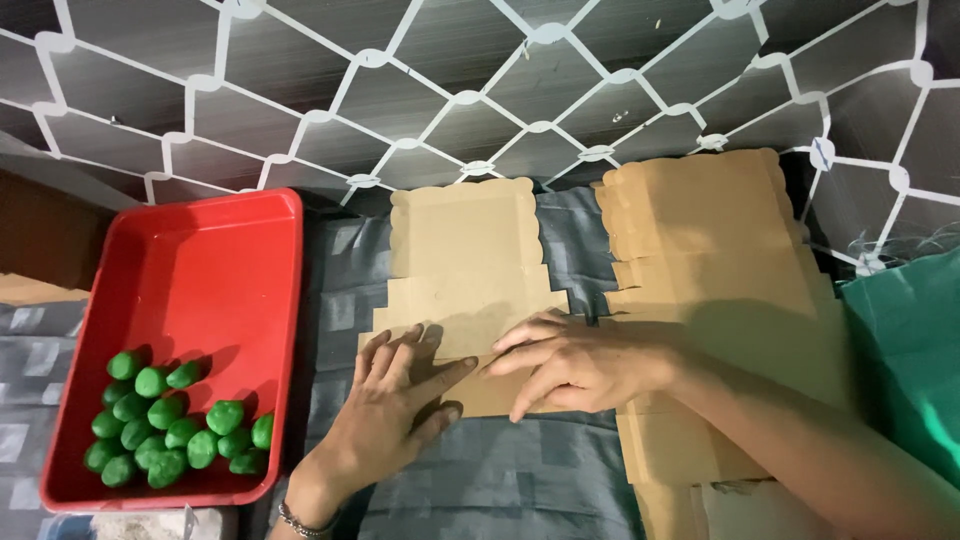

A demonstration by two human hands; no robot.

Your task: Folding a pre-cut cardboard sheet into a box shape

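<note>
Cardboard blank (470, 270) pinned flat by left hand (400, 400) & right hand (575, 365), both spread, grasping nothing; uneven pressure could skew the crease.

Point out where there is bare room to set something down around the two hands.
The far half of the red tray is bare; green balls crowd its near end. Grey cloth lies free near the left hand, below the right hand. Both press the flat cardboard blank; the cardboard stack fills the right.
</note>
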